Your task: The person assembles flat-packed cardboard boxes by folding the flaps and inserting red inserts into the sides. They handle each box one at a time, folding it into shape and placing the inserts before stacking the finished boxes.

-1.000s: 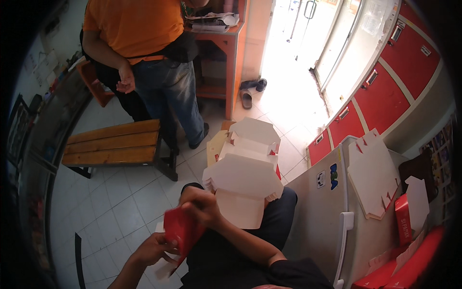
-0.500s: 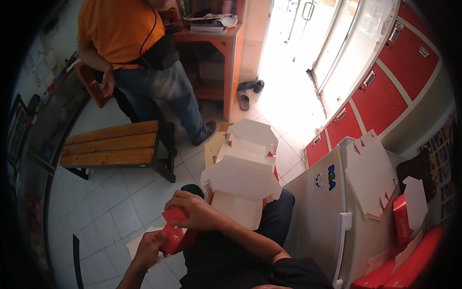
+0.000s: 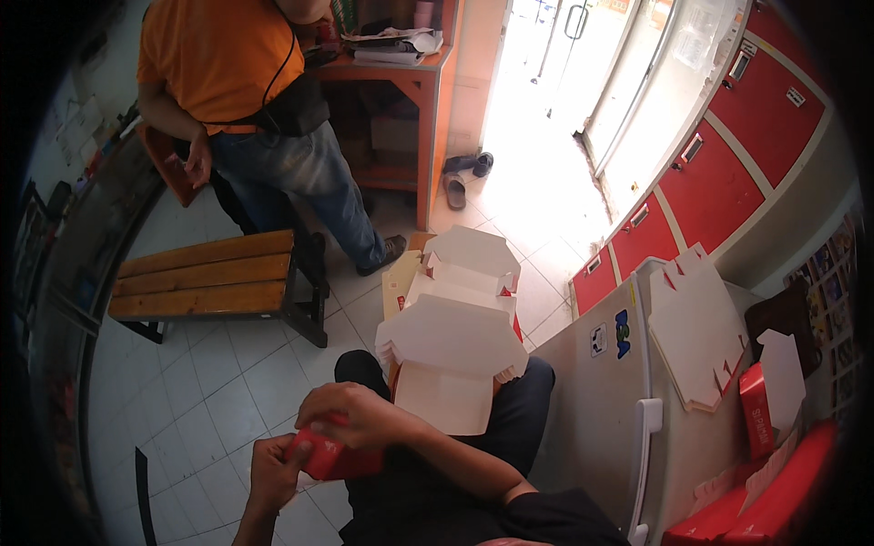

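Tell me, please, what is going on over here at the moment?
A seated person is folding a small red box with both hands: the left hand grips its lower end and the right hand presses over the top. A stack of flat white box blanks rests on the lap. More blanks lie on the grey cabinet to the right. Another person in an orange shirt stands by a wooden bench.
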Demonstrator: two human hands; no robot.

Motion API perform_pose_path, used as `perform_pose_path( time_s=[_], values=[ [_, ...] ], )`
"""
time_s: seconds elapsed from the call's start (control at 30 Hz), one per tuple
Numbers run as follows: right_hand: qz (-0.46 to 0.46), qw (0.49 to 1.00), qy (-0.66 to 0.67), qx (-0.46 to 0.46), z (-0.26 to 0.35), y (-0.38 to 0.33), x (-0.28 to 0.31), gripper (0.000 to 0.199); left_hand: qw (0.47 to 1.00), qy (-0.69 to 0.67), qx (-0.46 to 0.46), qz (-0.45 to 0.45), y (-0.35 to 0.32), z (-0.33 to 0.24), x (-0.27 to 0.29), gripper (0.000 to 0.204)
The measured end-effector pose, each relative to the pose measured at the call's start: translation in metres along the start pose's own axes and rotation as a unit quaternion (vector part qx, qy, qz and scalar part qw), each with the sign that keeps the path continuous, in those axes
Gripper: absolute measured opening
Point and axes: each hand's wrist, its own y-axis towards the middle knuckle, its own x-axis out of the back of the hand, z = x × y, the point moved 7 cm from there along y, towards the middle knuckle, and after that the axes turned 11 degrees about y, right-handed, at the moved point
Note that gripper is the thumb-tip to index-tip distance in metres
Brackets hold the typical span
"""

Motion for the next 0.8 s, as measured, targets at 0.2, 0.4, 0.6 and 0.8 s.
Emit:
perform_pose_path(
  time_s=[0.2, 0.4, 0.6, 0.8],
  values=[
    [-0.019, 0.989, -0.089, 0.118, 0.013, 0.000, -0.019, 0.024, 0.997, -0.028, 0.019, 0.069, -0.001, -0.011, -0.017, 0.020],
    [-0.204, 0.941, -0.173, 0.205, 0.022, -0.021, -0.017, 0.038, 0.959, -0.245, -0.090, -0.111, 0.008, -0.037, 0.026, 0.033],
    [-0.161, 0.926, -0.228, 0.253, 0.005, -0.023, -0.022, 0.042, 0.875, -0.354, -0.141, -0.299, 0.020, -0.021, 0.000, 0.041],
    [-0.131, 0.886, -0.339, 0.288, 0.023, -0.041, 0.011, 0.045, 0.837, -0.446, -0.182, -0.259, 0.045, -0.039, -0.039, 0.040]
  ],
)
